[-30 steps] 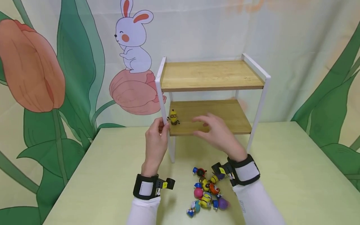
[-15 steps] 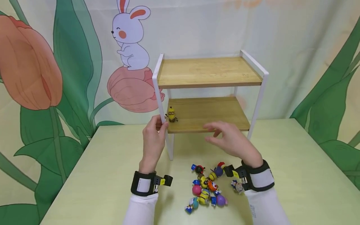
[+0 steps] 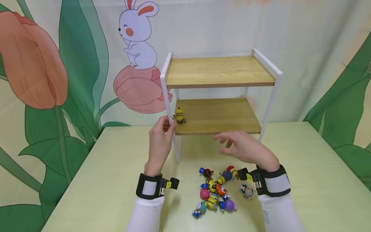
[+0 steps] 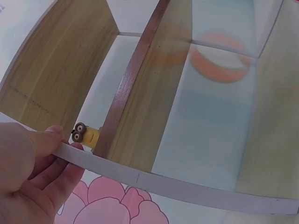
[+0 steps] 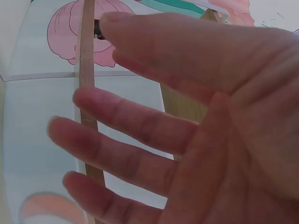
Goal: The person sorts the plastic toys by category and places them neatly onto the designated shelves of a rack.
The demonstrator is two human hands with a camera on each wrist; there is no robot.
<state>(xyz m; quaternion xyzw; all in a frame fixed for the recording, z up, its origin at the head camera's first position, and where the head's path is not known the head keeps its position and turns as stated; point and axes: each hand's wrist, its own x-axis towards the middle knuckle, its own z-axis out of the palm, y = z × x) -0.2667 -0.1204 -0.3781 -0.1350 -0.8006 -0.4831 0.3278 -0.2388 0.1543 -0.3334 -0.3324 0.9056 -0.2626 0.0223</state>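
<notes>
My left hand (image 3: 158,143) grips the white left front post (image 3: 166,100) of a two-tier wooden shelf rack, thumb on the near side. In the left wrist view the thumb and fingers (image 4: 70,175) wrap that post close to a yellow minion figure (image 4: 88,135). The minion (image 3: 180,116) stands upright at the left end of the lower shelf board (image 3: 217,116). My right hand (image 3: 246,146) hovers before the lower board's front edge, fingers loosely bent and holding nothing. Its palm and spread fingers (image 5: 126,112) fill much of the right wrist view.
Several small toy figures (image 3: 212,201) lie in a loose pile on the pale yellow table (image 3: 110,180), below the rack. A grey-and-blue figure (image 3: 247,191) lies apart to their right. The upper board (image 3: 220,71) spans the rack's top. A printed curtain (image 3: 203,29) hangs behind.
My right hand has drawn back from the lower shelf, rightward and toward me, uncovering toys beneath its wrist. The left hand keeps its grip on the post, and the minion stays in place.
</notes>
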